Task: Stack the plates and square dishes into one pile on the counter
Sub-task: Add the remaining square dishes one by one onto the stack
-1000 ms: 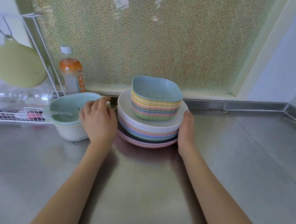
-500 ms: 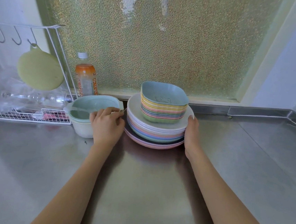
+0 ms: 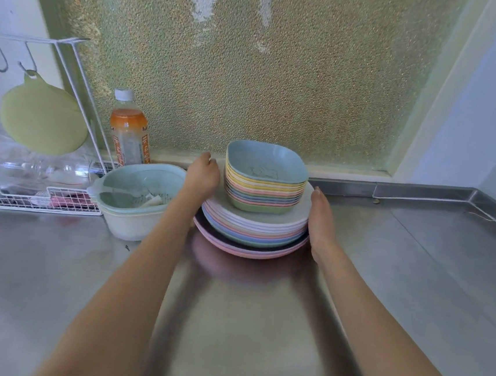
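One pile stands on the steel counter (image 3: 242, 323) near the back wall. Several round pastel plates (image 3: 251, 233) form its base, with a white one on top. Several square dishes (image 3: 263, 186) sit on them, the top one pale blue. My left hand (image 3: 201, 175) reaches around the pile's back left, fingers curled at the plates' rim beside the square dishes. My right hand (image 3: 320, 225) lies flat against the right edge of the plates, fingers together. The pile sits between both hands.
A white bowl with a mint strainer (image 3: 136, 198) stands just left of the pile, touching my left forearm. Behind it is an orange drink bottle (image 3: 129, 134). A white wire rack (image 3: 33, 197) with a hanging green pad (image 3: 42, 119) fills the far left. A raised steel lip (image 3: 422, 192) borders the counter's back right.
My left hand has moved from the strainer bowl's rim up and right to the back left of the plate pile. My right hand stays against the pile's right side. The view came closer.
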Available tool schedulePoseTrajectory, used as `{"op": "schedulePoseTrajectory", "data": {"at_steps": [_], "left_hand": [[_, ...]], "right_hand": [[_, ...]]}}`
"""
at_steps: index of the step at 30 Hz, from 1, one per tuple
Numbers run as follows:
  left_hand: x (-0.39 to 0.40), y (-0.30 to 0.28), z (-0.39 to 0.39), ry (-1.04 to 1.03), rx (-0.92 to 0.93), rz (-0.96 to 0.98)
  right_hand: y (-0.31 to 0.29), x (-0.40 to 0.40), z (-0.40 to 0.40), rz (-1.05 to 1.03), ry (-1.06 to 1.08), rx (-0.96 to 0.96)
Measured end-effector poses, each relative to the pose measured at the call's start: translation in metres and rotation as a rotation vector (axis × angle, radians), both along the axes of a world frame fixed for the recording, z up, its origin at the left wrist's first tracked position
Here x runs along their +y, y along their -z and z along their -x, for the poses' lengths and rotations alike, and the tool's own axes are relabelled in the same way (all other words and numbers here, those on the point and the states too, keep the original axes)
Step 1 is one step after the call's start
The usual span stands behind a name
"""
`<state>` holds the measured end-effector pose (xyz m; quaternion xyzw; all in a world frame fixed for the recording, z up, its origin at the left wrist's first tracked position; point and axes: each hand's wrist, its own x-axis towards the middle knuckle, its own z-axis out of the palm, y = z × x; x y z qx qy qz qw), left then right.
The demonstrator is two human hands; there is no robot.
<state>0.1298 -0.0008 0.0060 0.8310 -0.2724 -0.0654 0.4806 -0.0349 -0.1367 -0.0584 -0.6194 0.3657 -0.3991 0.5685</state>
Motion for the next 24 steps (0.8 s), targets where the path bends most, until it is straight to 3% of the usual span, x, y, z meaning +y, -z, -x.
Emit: {"op": "schedulePoseTrajectory", "data": {"at_steps": [3, 7, 11, 14, 24], "left_hand": [[-0.011, -0.003, -0.006, -0.024, -0.032, -0.199], [-0.013, -0.005, -0.008, -0.05, -0.036, -0.235], [-0.006, -0.01, -0.004, -0.092, 0.028, 0.074], [-0.006, -0.012, 0.022, -0.017, 0.128, 0.42], [-0.017, -0.01, 0.028, 0.108, 0.342, 0.461]], "right_hand": [[-0.001, 0.002, -0.005, -0.052, 0.005, -0.019], [-0.006, 0.005, -0.002, -0.007, 0.006, 0.051], [-0.027, 0.006, 0.001, 0.22, 0.031, 0.187], [-0.054, 0.016, -0.01, 0.316, -0.05, 0.11], [-0.061, 0.028, -0.008, 0.241, -0.05, 0.041]]}}
